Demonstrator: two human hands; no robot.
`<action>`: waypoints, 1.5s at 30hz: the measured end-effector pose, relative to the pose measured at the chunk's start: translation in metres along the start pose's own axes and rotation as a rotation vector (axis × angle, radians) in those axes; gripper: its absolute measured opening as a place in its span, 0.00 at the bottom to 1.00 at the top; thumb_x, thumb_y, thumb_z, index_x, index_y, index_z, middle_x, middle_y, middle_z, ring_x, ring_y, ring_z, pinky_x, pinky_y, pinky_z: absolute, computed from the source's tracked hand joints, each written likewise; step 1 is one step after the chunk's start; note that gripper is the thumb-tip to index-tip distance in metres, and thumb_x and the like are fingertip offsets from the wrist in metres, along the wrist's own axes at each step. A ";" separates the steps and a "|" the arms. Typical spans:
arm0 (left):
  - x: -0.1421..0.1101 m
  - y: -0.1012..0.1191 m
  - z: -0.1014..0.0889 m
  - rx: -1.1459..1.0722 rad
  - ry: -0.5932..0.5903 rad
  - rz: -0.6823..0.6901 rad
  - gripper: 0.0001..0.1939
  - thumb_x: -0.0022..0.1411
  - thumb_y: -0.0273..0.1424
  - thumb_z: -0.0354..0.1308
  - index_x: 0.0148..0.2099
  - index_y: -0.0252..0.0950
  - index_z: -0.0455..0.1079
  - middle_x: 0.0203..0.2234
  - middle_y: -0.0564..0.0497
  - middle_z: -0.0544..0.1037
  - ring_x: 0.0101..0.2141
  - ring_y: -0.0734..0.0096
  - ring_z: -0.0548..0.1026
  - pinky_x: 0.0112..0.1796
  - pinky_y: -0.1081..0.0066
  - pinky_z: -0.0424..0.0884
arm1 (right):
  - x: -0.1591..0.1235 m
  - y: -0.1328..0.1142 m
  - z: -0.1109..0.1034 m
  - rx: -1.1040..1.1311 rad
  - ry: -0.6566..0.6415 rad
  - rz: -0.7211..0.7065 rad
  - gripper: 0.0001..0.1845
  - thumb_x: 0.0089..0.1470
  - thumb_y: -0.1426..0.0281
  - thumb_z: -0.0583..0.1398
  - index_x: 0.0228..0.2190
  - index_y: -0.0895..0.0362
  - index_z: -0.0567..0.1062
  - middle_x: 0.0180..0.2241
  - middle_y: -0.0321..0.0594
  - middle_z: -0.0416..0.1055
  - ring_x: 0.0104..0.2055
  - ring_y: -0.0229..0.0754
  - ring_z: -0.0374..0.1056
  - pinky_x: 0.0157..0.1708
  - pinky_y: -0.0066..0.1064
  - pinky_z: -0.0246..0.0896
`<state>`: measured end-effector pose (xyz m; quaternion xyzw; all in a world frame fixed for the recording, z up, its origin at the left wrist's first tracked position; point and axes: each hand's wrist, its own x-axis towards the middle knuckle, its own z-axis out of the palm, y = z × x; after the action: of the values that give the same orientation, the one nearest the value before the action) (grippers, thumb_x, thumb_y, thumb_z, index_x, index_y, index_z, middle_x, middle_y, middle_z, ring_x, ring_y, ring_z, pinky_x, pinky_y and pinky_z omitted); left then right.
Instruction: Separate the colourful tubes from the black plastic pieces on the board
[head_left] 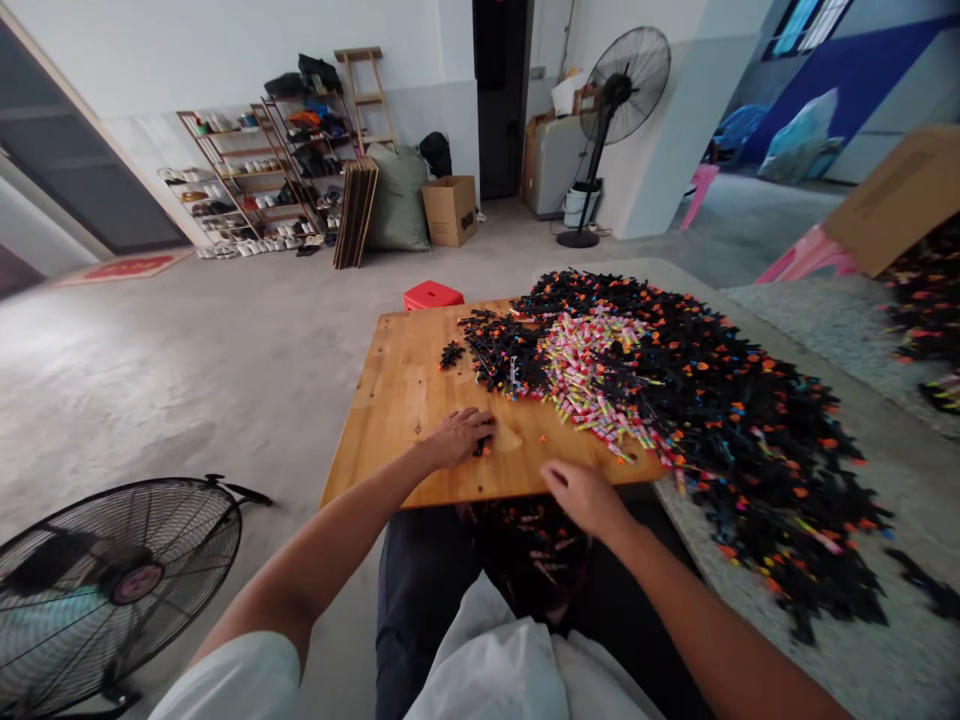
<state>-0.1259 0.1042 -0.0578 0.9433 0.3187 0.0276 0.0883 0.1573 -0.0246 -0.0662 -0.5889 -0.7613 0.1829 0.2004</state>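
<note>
My left hand rests low over the wooden board, its fingers curled down on a small black plastic piece with orange bits. Part of that piece is hidden beneath the fingers. Near the board's front edge, my right hand hovers with fingers bent together; what they hold, if anything, cannot be made out. A tiny orange bit lies between the hands. On the right is a large heap of black plastic pieces with orange tips, around a pile of pink and yellow printed tubes.
A small black cluster lies apart on the board. Beyond it stands a red stool. A floor fan is at my left, a standing fan at the back. Below the board's edge, more dark pieces sit between my legs.
</note>
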 end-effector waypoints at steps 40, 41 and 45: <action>-0.022 0.074 -0.029 -1.343 0.288 -0.284 0.26 0.66 0.48 0.62 0.56 0.33 0.68 0.35 0.47 0.81 0.28 0.71 0.80 0.30 0.72 0.75 | 0.052 -0.064 -0.014 1.337 0.275 0.233 0.15 0.51 0.59 0.68 0.33 0.52 0.70 0.19 0.25 0.62 0.19 0.34 0.58 0.18 0.26 0.57; -0.022 0.080 -0.032 -1.317 0.298 -0.273 0.24 0.67 0.47 0.61 0.55 0.34 0.69 0.38 0.45 0.82 0.29 0.71 0.80 0.30 0.73 0.75 | 0.050 -0.071 -0.013 1.386 0.279 0.230 0.14 0.51 0.59 0.67 0.33 0.52 0.70 0.20 0.25 0.62 0.18 0.34 0.59 0.18 0.26 0.58; -0.022 0.095 -0.041 -0.949 0.400 -0.204 0.14 0.71 0.38 0.57 0.50 0.34 0.76 0.40 0.46 0.83 0.33 0.71 0.81 0.35 0.74 0.75 | 0.043 -0.081 -0.012 1.412 0.280 0.220 0.12 0.53 0.61 0.66 0.35 0.53 0.70 0.23 0.30 0.70 0.20 0.36 0.64 0.18 0.27 0.60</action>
<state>-0.0912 0.0227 0.0005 0.7399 0.3720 0.3397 0.4457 0.0874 -0.0018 -0.0101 -0.4102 -0.3654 0.5726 0.6086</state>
